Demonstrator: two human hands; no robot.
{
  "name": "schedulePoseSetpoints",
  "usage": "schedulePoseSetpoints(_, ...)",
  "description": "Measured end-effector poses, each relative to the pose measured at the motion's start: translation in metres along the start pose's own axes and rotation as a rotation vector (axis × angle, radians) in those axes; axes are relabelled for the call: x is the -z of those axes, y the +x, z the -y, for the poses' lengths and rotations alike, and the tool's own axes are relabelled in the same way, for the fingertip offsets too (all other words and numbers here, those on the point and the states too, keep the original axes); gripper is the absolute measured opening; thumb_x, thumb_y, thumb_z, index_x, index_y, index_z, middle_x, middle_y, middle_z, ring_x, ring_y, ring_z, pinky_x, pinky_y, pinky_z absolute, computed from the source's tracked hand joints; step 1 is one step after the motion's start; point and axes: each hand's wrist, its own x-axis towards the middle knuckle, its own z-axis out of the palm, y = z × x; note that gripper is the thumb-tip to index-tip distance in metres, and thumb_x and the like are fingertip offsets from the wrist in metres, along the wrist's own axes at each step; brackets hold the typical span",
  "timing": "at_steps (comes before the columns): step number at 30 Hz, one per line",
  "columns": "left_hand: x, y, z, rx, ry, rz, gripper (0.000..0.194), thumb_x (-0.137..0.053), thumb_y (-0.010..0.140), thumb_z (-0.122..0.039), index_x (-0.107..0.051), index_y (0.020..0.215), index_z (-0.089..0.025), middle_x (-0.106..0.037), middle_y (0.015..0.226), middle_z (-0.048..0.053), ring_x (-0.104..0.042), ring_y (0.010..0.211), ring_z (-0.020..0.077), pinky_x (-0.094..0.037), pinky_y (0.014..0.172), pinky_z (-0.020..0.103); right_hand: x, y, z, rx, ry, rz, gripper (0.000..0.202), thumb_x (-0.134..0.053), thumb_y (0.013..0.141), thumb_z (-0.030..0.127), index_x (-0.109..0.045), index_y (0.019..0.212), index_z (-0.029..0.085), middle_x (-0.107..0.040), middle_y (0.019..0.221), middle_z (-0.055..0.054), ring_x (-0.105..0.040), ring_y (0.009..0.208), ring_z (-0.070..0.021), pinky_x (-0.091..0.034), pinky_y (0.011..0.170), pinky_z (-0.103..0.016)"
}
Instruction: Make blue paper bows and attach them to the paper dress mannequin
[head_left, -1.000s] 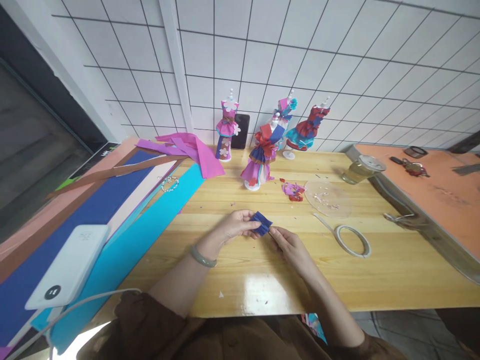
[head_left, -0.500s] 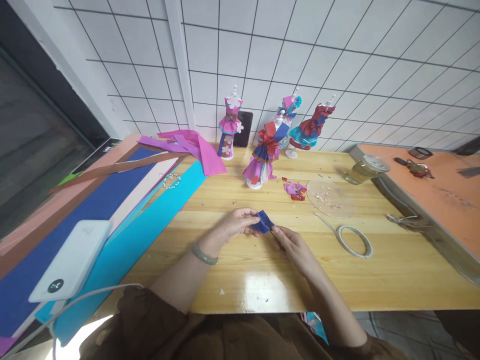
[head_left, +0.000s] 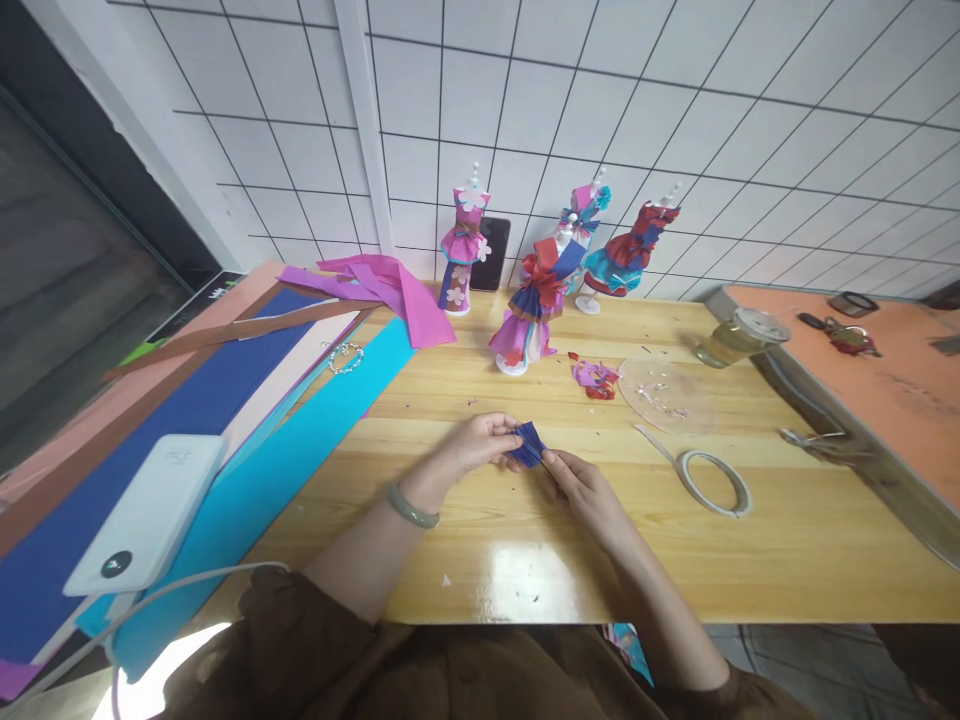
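A small piece of pleated dark blue paper (head_left: 529,444) is held between my two hands above the wooden table. My left hand (head_left: 484,441) pinches its left side between thumb and fingers, with a greenish bangle on the wrist. At the paper's lower right edge, my right hand (head_left: 576,480) is closed, and a thin dark item shows at its fingertips, too small to identify. Beyond the paper stands a small dress form (head_left: 529,310) in red, blue and pink paper.
More dressed forms (head_left: 465,250) stand by the tiled wall near a phone (head_left: 491,255). Coloured paper strips (head_left: 300,470) and a power bank (head_left: 146,515) lie left. To the right are a tape roll (head_left: 714,484), scraps (head_left: 596,377), a clear disc (head_left: 660,395) and a lidded cup (head_left: 739,338).
The view has shifted slightly. Both hands keep nearly the same place, and the blue paper between them is turned a little, its pleats lying at a slightly different angle.
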Motion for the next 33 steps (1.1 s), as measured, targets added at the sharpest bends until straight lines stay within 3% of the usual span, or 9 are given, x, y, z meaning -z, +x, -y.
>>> schedulePoseSetpoints(9, 0.001, 0.001, 0.004, -0.008, 0.051, 0.005, 0.034, -0.061, 0.069, -0.027, -0.053, 0.099, -0.014, -0.062, 0.087, 0.009, -0.061, 0.06, 0.0126, -0.044, 0.051, 0.021, -0.008, 0.007, -0.004, -0.021, 0.16, -0.017, 0.05, -0.044, 0.076, 0.052, -0.047, 0.107, 0.014, -0.033, 0.049, 0.007, -0.026, 0.038, -0.0059, -0.018, 0.036, -0.019)
schedulePoseSetpoints(33, 0.002, 0.003, 0.009, -0.03, 0.001, 0.014, 0.035, -0.062, 0.068, -0.026, -0.052, 0.1, -0.015, -0.061, 0.088, 0.01, -0.062, 0.063, 0.014, -0.046, 0.054, 0.024, -0.018, 0.01, 0.0, -0.077, 0.263, -0.129, 0.05, -0.052, 0.072, 0.047, -0.049, 0.108, 0.014, -0.04, 0.047, 0.006, -0.027, 0.035, -0.0056, -0.018, 0.034, -0.019)
